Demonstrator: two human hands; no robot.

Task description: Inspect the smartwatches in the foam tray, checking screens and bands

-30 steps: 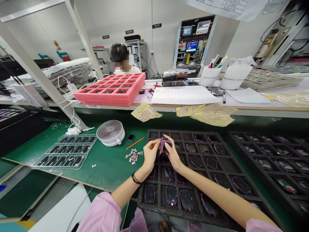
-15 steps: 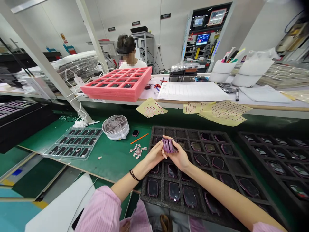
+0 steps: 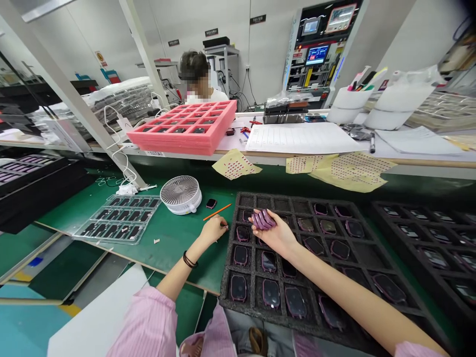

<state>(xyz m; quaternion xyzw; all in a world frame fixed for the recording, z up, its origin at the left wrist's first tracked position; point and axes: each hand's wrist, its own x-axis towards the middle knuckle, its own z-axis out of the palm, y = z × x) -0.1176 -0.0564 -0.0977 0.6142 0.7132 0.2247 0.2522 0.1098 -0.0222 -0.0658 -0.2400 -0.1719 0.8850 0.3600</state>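
My right hand [image 3: 277,233] is wrapped round a short row of purple watch cases [image 3: 264,219], standing on edge side by side, just above the black foam tray [image 3: 250,292]. In the tray's compartments lie several dark-faced purple watch cases, among them one at the near left [image 3: 238,287]. To the left of the tray, my left hand [image 3: 214,230] is down on the green bench with its fingers curled together. It covers the spot of the small white pieces, and what its fingertips pinch, if anything, is hidden.
Left of the tray are an orange stick [image 3: 217,211], a lone watch case [image 3: 211,203], a white fan [image 3: 181,195] and a clear plastic tray [image 3: 115,218] of black parts. A second foam tray [image 3: 412,258] stands right. Pink foam [image 3: 178,144] rests on the shelf; a person sits beyond.
My left hand has left the row of watch cases and moved left and down onto the small white pieces. My right hand keeps the cases above the tray.
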